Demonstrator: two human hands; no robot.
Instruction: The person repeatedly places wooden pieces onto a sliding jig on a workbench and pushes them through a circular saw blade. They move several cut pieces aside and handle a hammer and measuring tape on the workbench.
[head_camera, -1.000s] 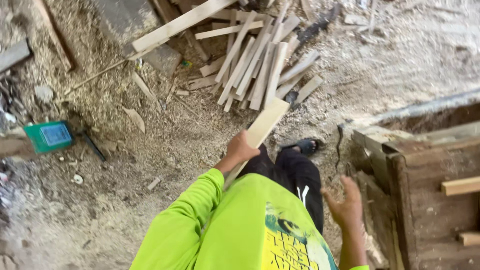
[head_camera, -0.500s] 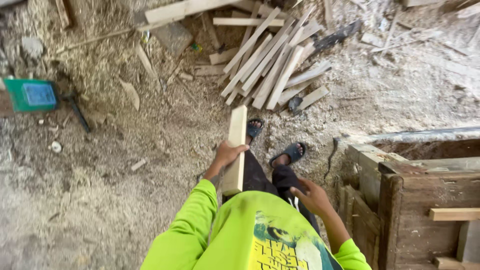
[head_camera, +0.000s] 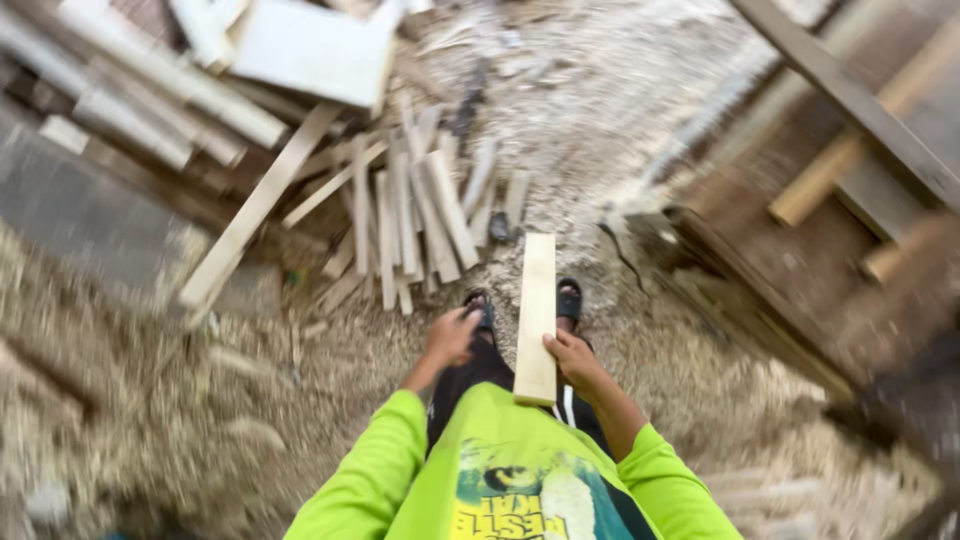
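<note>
A short pale wooden plank (head_camera: 537, 300) points away from me, just above my feet in dark sandals (head_camera: 569, 297). My right hand (head_camera: 573, 361) grips its right edge close to the near end. My left hand (head_camera: 450, 340) hangs a little to the plank's left, apart from it, fingers loosely curled and holding nothing. Bright green sleeves and a green printed shirt (head_camera: 510, 480) fill the bottom of the view.
A heap of thin wooden slats (head_camera: 420, 205) lies on the sawdust-covered ground ahead. A long plank (head_camera: 255, 210) leans to its left, below a white board (head_camera: 310, 45). A dark wooden frame (head_camera: 800, 230) with pale battens stands at the right.
The plank has passed from my left hand to my right. My view has swung, so the slat heap is now straight ahead and the dark frame is nearer on the right.
</note>
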